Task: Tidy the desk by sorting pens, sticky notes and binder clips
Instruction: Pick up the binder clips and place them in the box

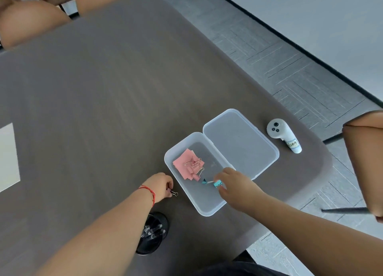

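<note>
Black mesh pen cup [152,233], bristling with dark pens, stands nearest us on the grey-brown desk [93,110]. Just beyond it our left hand [160,185] pinches a small pink binder clip [173,193] with wire handles against the tabletop, beside the clear plastic storage box [204,205]. Our right hand [234,185] reaches over the box's near wall, thumb and forefinger pinching a small turquoise binder clip [217,184]; a second turquoise clip [205,181] lies touching it on the box floor. Deeper in the box, pink sticky notes [184,166] lie under more pink clips. To do this well, we judge, each clip should be let go low inside the box, clear of the notes. Farther off, beyond the open lid [242,143], a white handheld controller [283,135] carries a handwritten label reading roughly "H009".
</note>
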A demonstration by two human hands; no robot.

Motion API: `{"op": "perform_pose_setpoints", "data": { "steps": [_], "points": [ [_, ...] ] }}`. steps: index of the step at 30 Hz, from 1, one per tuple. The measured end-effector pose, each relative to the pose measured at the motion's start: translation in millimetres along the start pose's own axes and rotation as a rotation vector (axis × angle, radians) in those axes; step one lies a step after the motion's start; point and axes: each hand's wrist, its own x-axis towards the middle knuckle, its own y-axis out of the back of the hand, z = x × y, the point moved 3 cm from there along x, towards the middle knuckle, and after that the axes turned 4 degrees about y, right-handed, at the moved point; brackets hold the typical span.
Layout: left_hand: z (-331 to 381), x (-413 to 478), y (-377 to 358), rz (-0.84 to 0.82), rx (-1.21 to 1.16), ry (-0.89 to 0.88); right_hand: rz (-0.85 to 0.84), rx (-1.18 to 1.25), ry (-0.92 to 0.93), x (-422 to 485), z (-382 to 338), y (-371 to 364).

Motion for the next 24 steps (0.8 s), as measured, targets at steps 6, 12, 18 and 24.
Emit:
{"op": "perform_pose_setpoints", "data": {
  "steps": [6,12,18,24],
  "points": [
    [-8,-18,15,-0.005,0.008,0.028,0.019,0.051,0.012,-5,2,3],
    [-12,-43,72,-0.004,-0.116,0.068,0.006,0.073,0.018,-5,4,1],
    [51,-55,113,-0.005,-0.516,-0.053,0.039,0.095,0.027,-7,5,3],
    [113,-8,55,-0.001,-0.282,0.028,0.066,0.019,0.077,-13,10,-4]
  ]
}}
